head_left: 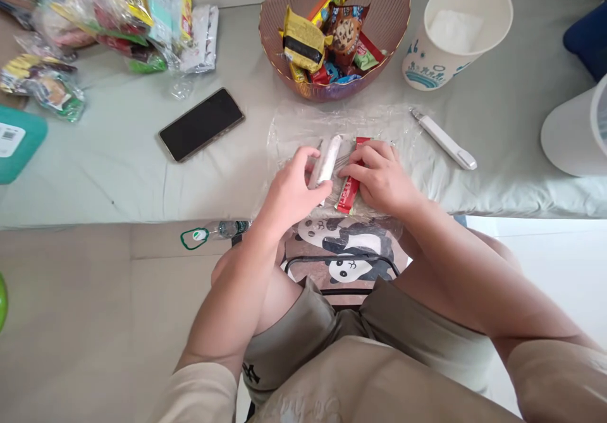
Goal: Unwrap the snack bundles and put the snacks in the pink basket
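My left hand (296, 186) is curled round a slim white stick-shaped packet (329, 159), thumb at its lower end and fingers at its far side. Close by on the right, my right hand (382, 176) rests with bent fingers over a red wrapped snack bar (349, 190); part of the bar is hidden under them. Both items are over a crinkled clear plastic sheet (294, 126) near the front edge of the covered surface. To the right of the sheet lies a white pen-like cutter (446, 140).
A pink ribbed bowl (272, 47) holding several wrapped snacks stands behind the sheet. Right of it are a paper cup (427, 62) with white tissue and a white container (569, 132). A black phone (202, 124) lies left, below piled snack packets (109, 18). A bottle (232, 228) is under the edge.
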Demonstrator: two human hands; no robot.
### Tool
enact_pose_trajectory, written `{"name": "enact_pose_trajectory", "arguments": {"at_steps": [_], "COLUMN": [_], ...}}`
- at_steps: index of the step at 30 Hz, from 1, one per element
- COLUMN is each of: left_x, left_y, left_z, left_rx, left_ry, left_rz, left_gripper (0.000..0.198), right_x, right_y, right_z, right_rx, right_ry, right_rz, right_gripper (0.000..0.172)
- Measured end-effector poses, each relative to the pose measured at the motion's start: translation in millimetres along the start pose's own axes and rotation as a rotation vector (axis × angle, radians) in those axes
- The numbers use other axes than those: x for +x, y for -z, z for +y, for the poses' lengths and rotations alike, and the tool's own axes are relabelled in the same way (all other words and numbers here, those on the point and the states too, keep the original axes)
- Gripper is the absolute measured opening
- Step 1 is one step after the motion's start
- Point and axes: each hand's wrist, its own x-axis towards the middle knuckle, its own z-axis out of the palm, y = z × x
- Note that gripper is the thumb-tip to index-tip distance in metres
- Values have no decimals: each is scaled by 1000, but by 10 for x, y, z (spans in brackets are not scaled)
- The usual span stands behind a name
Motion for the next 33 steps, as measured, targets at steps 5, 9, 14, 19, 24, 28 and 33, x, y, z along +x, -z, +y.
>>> {"name": "enact_pose_trajectory", "arguments": {"at_steps": [5, 9, 14, 19, 24, 28, 33], "left_x": [39, 17, 9, 57, 90, 109, 103], "left_y": [187, 209, 82, 75, 81, 36, -147], "left_z": [-24, 79, 146, 71, -24, -82, -110], "left_rx": [-549, -766, -838, -716, -819, -944, -980], "left_ry": [157, 84, 14, 65, 103, -26, -246], "left_rz": [-66, -104, -147, -152, -130, -137, -169], "left_gripper": [39, 45, 53, 51, 43, 48, 56], "right_x": [-5, -19, -21, -25, -61, -65, 15], "right_y": [-10, 35, 61, 74, 192, 279, 362], "right_z": [26, 50, 71, 114, 142, 138, -87], "right_rx": [67, 158, 261, 130, 72, 257, 1168], "right_ry": [5, 50, 183, 130, 4, -173, -567], "right_rz": [126, 295, 249, 191, 325, 606, 666], "right_gripper": [27, 19, 25, 40, 34, 8, 19]}}
